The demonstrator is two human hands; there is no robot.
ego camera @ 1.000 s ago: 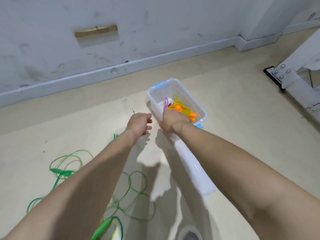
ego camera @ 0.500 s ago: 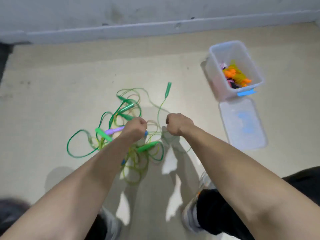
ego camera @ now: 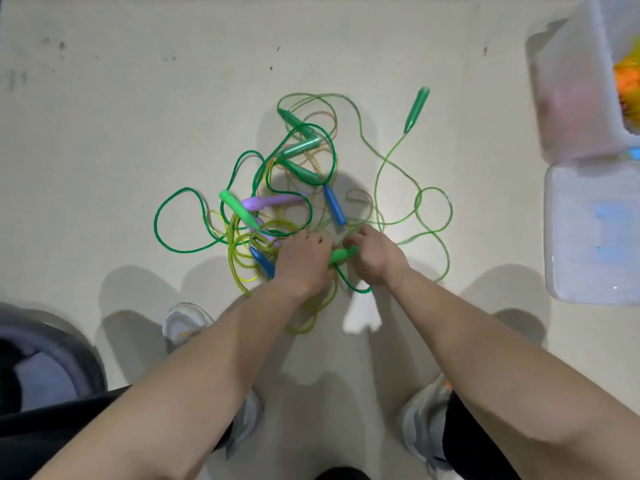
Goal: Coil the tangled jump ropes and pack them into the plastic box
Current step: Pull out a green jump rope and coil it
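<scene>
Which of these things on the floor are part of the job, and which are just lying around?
Job: tangled jump ropes, plastic box, lid, orange rope already inside, left hand, right hand.
Lying about: grey shoes, blurred purple-grey object.

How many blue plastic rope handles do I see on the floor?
2: one blue plastic handle lies beyond the right hand, the other beside the left hand. More may be hidden.

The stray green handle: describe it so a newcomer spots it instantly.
From the clear plastic box at the right edge, look left toward the tangled ropes. Between them lies the green handle. Unlike the rest, it sits alone outside the pile, trailing a pale green cord.
</scene>
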